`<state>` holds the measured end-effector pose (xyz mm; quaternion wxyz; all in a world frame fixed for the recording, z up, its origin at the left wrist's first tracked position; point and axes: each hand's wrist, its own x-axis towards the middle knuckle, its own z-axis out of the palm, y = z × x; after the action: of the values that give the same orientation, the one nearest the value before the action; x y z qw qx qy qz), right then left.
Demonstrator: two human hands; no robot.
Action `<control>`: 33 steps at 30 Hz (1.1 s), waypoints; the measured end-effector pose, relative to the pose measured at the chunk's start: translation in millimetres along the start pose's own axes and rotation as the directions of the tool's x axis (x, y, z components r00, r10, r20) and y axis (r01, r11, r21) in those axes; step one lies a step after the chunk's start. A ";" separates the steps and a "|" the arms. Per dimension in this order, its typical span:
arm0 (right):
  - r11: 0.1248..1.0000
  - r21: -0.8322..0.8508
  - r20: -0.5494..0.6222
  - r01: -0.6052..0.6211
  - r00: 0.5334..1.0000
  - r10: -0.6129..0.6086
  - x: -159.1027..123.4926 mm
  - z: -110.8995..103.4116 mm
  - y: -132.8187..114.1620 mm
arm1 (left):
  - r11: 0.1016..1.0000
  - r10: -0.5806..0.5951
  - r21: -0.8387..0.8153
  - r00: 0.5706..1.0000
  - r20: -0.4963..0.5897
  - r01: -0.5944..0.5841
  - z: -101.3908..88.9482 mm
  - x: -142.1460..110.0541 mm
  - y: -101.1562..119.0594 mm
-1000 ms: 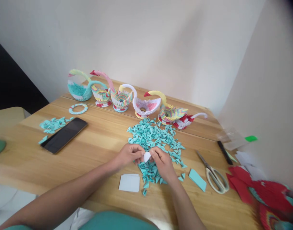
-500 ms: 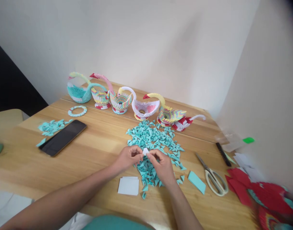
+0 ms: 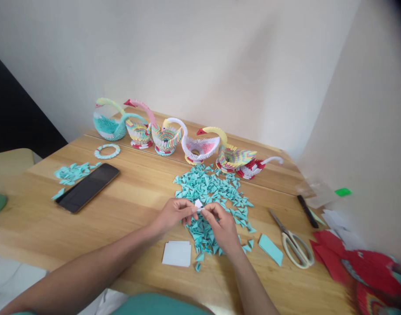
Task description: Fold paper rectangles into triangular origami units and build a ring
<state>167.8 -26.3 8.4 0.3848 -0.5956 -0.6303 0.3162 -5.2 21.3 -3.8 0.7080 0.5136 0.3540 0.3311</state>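
Note:
A small folded piece of white paper (image 3: 198, 204) is pinched between my two hands, above a spread of folded turquoise paper triangles (image 3: 203, 183). My left hand (image 3: 180, 213) grips its left side between thumb and fingers. On the other side, my right hand (image 3: 219, 223) is closed on its right edge. The fingertips hide part of the paper's lower side. Near my left wrist lies a stack of white paper rectangles (image 3: 176, 254). A turquoise paper stack (image 3: 270, 250) rests to the right of my right forearm.
Several folded-paper swans (image 3: 200, 148) line the back of the table. At left are a phone (image 3: 88, 187), a paper ring (image 3: 107, 151) and more turquoise pieces (image 3: 72, 173). Scissors (image 3: 292, 240), a black cutter (image 3: 307, 211) and red paper (image 3: 330, 253) lie at right.
The white paper has been turned and folded in my fingers; its point faced down earlier and now a peak shows above the fingertips. Both hands stay in nearly the same place.

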 end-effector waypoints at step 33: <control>0.989 0.148 -0.073 -0.030 0.996 0.041 -0.3 3.4 0.3 | 0.999 -0.006 0.043 1.000 -0.018 0.007 1.6 1.6 -3.5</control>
<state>165.0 -26.3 6.4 0.4456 -0.5883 -0.5796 0.3456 -2.6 20.9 -7.1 0.6946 0.5246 0.3693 0.3256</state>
